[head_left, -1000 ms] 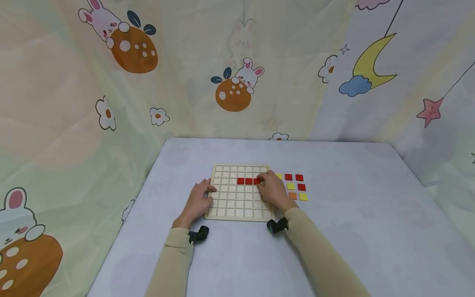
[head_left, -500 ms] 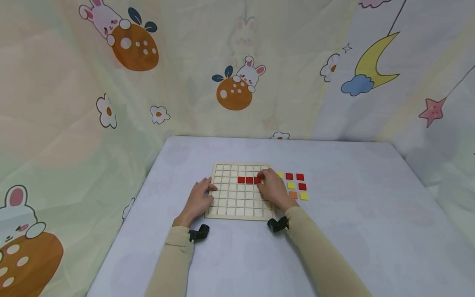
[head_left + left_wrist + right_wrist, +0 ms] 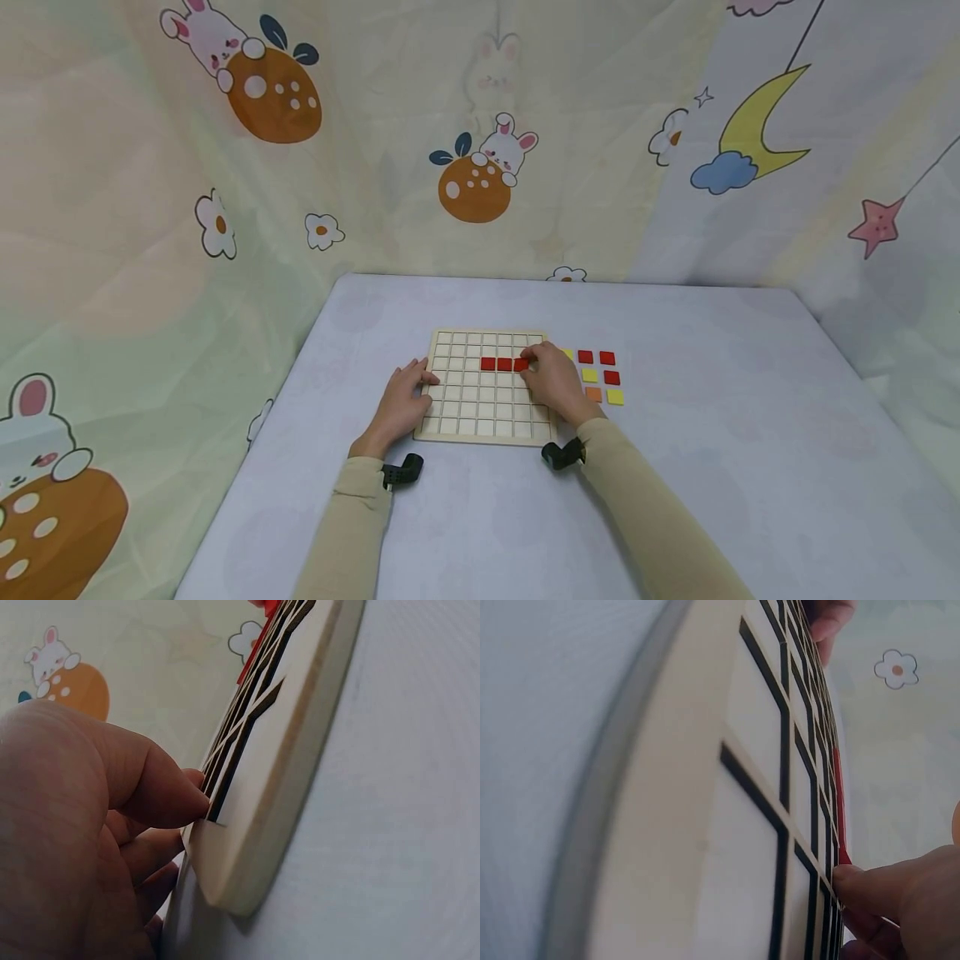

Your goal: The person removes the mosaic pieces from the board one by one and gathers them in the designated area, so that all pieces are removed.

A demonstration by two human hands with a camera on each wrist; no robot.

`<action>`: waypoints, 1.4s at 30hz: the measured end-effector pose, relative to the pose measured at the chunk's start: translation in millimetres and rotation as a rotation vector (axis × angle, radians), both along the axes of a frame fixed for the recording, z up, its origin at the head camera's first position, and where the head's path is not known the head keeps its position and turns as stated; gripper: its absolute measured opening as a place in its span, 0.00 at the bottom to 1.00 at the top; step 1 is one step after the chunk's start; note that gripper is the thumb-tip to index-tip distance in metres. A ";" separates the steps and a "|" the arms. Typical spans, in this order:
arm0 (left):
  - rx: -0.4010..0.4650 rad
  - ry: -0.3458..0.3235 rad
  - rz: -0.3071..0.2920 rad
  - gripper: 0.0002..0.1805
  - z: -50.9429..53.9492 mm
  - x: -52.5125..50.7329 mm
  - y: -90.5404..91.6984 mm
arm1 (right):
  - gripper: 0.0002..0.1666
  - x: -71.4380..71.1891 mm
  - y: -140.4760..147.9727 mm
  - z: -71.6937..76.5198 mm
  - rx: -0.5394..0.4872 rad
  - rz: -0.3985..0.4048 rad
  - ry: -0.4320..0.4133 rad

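A pale wooden grid board [image 3: 472, 408] lies on the table. In the head view, three red square tiles form a row on it. Two are the left red tile [image 3: 488, 364] and the middle red tile [image 3: 505, 364]. My right hand [image 3: 557, 382] pinches the rightmost red tile [image 3: 520, 365] between thumb and fingertips, low over its cell. At the board's left edge rests my left hand [image 3: 397, 408]. In the left wrist view, the left thumb [image 3: 161, 791] touches the board's rim, with the other fingers beside the edge. The right wrist view shows the right thumb [image 3: 870, 885] against the red tile.
Right of the board lie several loose tiles: red tiles [image 3: 607, 358], yellow tiles [image 3: 615, 397] and an orange tile [image 3: 593, 394]. My right hand partly covers one yellow tile [image 3: 567, 355]. A printed cloth [image 3: 375, 167] hangs behind the table [image 3: 712, 417].
Both hands keep their places on the board, and the tiles have not visibly moved. The whole head view has shifted very slightly.
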State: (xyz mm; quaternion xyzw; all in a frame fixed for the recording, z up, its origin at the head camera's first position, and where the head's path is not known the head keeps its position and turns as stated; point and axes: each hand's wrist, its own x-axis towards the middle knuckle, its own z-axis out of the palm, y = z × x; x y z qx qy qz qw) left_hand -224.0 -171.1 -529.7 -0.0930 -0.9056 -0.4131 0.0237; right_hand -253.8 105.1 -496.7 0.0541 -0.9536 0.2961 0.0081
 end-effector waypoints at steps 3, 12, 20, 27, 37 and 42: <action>0.001 -0.008 0.002 0.17 0.6 0.1 0.4 | 0.20 1.2 1.5 -1.1 -0.013 -0.011 0.002; -0.003 -0.007 0.004 0.18 5.7 -4.5 1.5 | 0.21 5.9 10.1 2.2 -0.026 -0.010 0.060; -0.006 -0.004 0.012 0.19 4.7 -5.2 1.1 | 0.19 18.0 20.3 5.8 -0.084 -0.026 0.083; 0.003 -0.015 0.011 0.19 2.7 -0.6 1.1 | 0.19 33.9 32.5 -2.2 -0.082 -0.025 0.106; 0.004 -0.002 0.006 0.19 2.6 1.0 0.3 | 0.20 55.6 50.1 -8.6 -0.084 -0.048 0.148; -0.002 -0.016 0.009 0.18 2.4 1.3 0.7 | 0.18 64.2 59.2 -9.8 -0.088 -0.094 0.146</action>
